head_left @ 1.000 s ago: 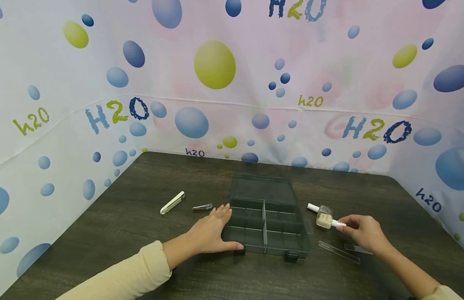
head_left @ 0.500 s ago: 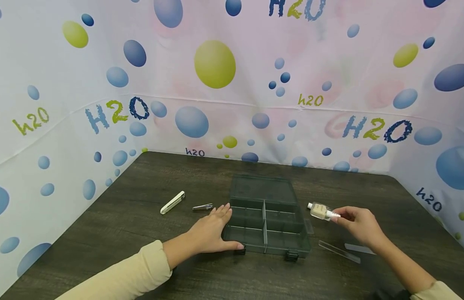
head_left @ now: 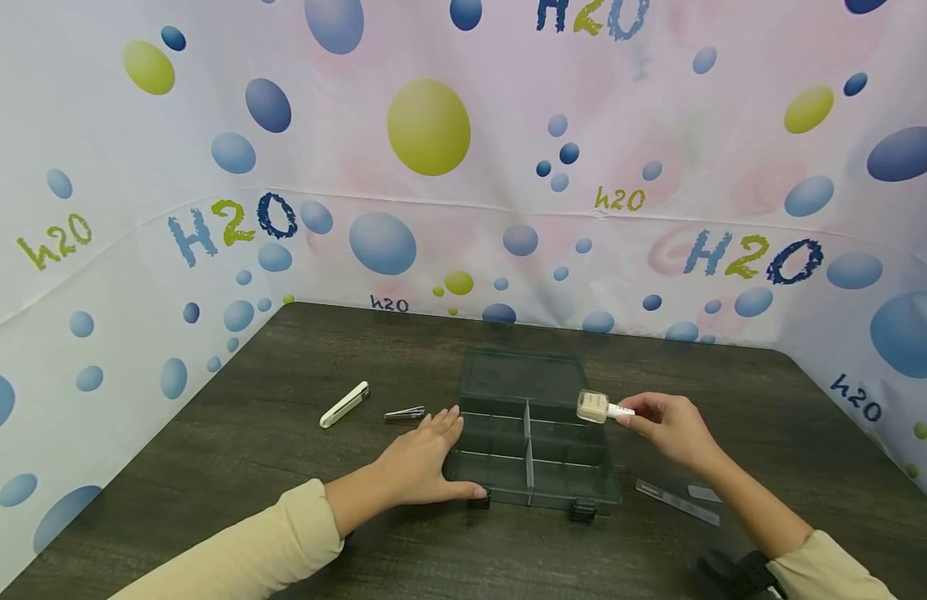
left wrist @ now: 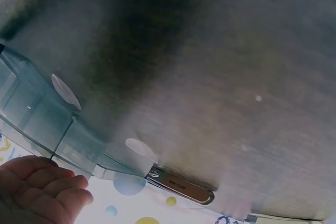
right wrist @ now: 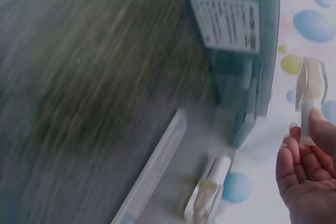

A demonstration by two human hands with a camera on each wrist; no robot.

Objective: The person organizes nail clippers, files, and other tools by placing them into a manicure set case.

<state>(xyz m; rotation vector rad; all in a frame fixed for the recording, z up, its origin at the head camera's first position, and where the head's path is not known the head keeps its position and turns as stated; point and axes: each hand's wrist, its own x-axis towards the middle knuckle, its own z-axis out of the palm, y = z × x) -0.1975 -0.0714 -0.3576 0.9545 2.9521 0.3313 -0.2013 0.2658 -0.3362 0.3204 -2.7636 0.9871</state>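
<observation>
My right hand [head_left: 673, 429] pinches the white cap of a nail polish bottle [head_left: 593, 407], with its beige body pointing left over the box's right rear compartment. In the right wrist view this bottle [right wrist: 312, 80] stands above my thumb and fingers. A dark see-through divided box [head_left: 529, 467] lies with its lid [head_left: 525, 377] folded back. My left hand [head_left: 422, 467] rests along the box's left side, fingers extended and thumb at the front left latch. A second polish bottle [right wrist: 206, 192] lies on the table in the right wrist view; my right hand hides it in the head view.
A small nail clipper [head_left: 405, 413] lies left of the box, and a cream-coloured slim tool [head_left: 345, 405] farther left. Two clear strips [head_left: 677, 502] lie right of the box, one partly behind the right forearm. A printed curtain [head_left: 433, 208] hangs behind the table [head_left: 373, 342].
My right hand has lifted the polish bottle and carried it left, from beside the box to over its right rear part. The left hand and the box have stayed still.
</observation>
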